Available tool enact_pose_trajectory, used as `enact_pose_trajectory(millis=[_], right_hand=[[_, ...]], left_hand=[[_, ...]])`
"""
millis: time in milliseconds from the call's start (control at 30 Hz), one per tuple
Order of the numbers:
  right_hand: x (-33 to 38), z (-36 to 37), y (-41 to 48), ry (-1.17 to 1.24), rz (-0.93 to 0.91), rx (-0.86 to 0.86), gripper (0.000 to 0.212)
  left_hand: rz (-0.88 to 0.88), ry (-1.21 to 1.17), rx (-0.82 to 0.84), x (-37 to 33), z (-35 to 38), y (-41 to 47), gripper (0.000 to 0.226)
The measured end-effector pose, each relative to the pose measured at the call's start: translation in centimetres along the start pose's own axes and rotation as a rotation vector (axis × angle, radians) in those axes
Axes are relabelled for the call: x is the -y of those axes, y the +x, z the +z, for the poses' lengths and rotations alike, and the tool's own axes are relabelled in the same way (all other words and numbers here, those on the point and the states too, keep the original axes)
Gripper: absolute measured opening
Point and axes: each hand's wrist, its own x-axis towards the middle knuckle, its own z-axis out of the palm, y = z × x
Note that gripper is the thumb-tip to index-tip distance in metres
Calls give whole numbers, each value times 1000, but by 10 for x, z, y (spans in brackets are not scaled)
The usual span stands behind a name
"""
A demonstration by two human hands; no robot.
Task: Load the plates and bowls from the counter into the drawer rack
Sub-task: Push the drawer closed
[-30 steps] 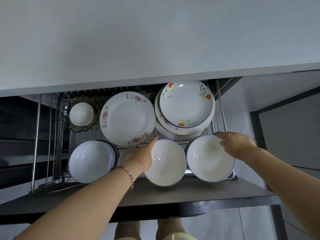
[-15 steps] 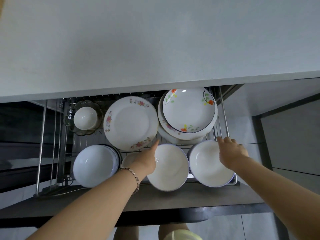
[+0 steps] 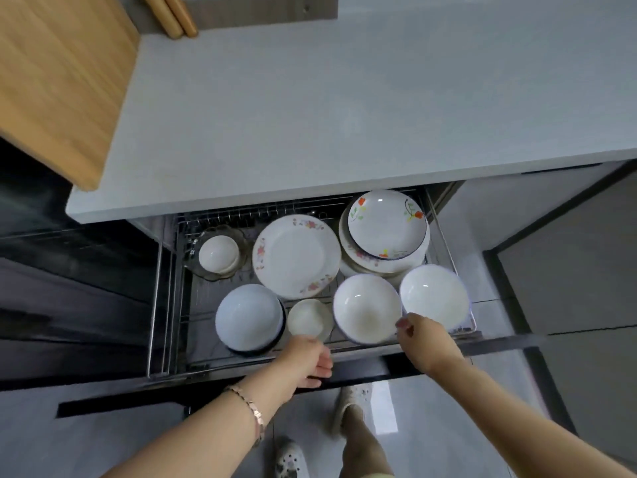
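Two hands are positioned at the front of the pulled-out chrome wire drawer rack (image 3: 155, 305), which sits below the pale grey counter (image 3: 344, 115).

The left hand (image 3: 306, 360) lies over the dark drawer front (image 3: 138, 401). Its fingers are loosely curled and hold nothing. A metal link bracelet (image 3: 248, 405) is on its wrist.

The right hand (image 3: 427, 339) is at the near rim of the middle white bowl (image 3: 367, 308). Its fingers are bent towards that rim, but motion blur hides the contact, so it cannot be told whether the hand grips the bowl.

Rack contents, front row, left to right:
- a stack of white bowls (image 3: 250, 315)
- a small cream bowl (image 3: 308, 319)
- the middle white bowl
- a right white bowl (image 3: 434, 296), just beside the middle one

Rack contents, rear row, left to right:
- a small white cup-shaped bowl (image 3: 219, 253) seated in a clear glass dish (image 3: 243, 238)
- a large white plate with a pink floral rim (image 3: 296, 257)
- a stack of plates topped by a white plate with orange flowers (image 3: 386, 224)

A light wooden board (image 3: 62, 81) overhangs the counter's left end.
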Motion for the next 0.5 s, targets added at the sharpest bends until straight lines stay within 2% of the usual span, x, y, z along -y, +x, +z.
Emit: enact_pose_trajectory(millis=[133, 233, 333, 433, 500], right_hand=[[2, 34, -40, 84, 95, -20, 43], [-5, 57, -53, 309, 305, -4, 37], [-7, 68, -55, 625, 541, 42, 34], [-6, 68, -45, 878, 554, 4, 30], [-6, 66, -35, 929, 565, -11, 23]], left_hand=[[-145, -79, 70, 49, -21, -15, 44], [-257, -208, 100, 74, -25, -17, 54], [-200, -382, -31, 85, -18, -16, 47], [-156, -675, -120, 82, -13, -10, 40], [-186, -838, -167, 79, -13, -6, 44]])
